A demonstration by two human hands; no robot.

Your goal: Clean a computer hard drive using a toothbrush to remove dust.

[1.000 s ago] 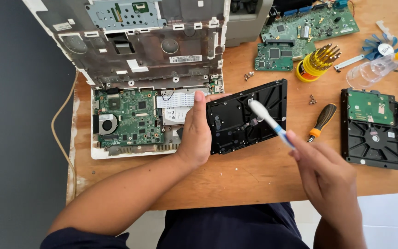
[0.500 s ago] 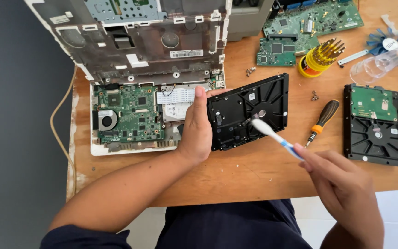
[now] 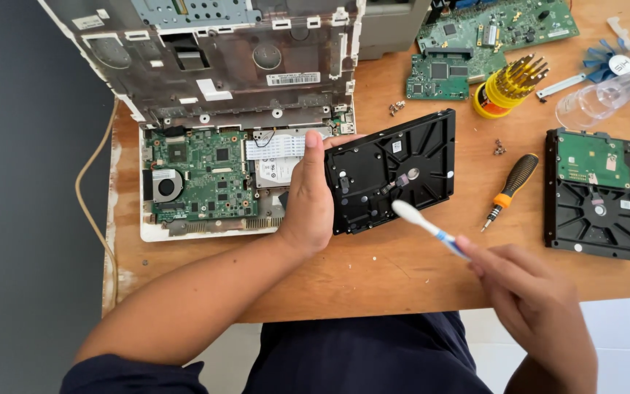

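I see my left hand (image 3: 313,201) clasping the left edge of the black drive (image 3: 395,171), mid-frame on the table (image 3: 373,270). My right hand (image 3: 530,306), lower right, grips a toothbrush (image 3: 424,225); its head hovers at the drive's lower edge.

Black hard drive (image 3: 391,171), tilted; white toothbrush (image 3: 428,228) over it.

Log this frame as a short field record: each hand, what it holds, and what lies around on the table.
left hand: grips left edge of black hard drive, tilted up off the wooden table
right hand: holds white toothbrush, head at the drive's lower edge
left of drive: opened laptop, board exposed
right of drive: screwdriver, second hard drive
far edge: loose circuit boards, yellow bit holder
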